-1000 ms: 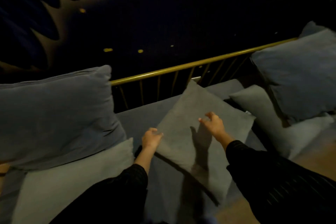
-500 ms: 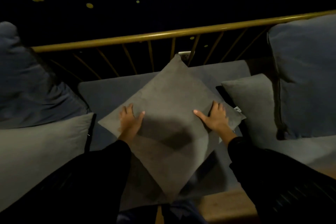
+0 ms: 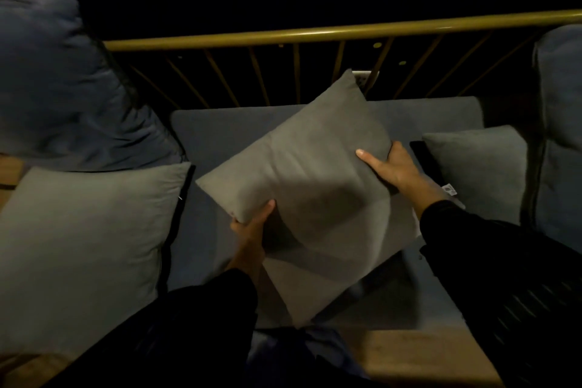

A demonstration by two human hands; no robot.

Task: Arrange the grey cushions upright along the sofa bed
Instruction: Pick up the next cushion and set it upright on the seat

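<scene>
A square grey cushion (image 3: pixel 308 173) is lifted off the sofa bed mattress (image 3: pixel 220 129), tilted with one corner toward the brass rail. My left hand (image 3: pixel 250 230) grips its lower left edge from underneath. My right hand (image 3: pixel 390 167) holds its right edge, index finger stretched across the face. A second grey cushion (image 3: pixel 85 246) lies flat at the left, and a third grey cushion (image 3: pixel 478 167) lies at the right.
A brass rail with slanted bars (image 3: pixel 315 33) runs along the back of the mattress. Large blue-grey pillows lean at the left (image 3: pixel 59 88) and at the right (image 3: pixel 560 123). A wooden frame edge (image 3: pixel 409 353) runs along the front.
The grey cushion lay flat under both palms half a second ago; both hands have since closed on its edges and raised it off the mattress, its left side lifted.
</scene>
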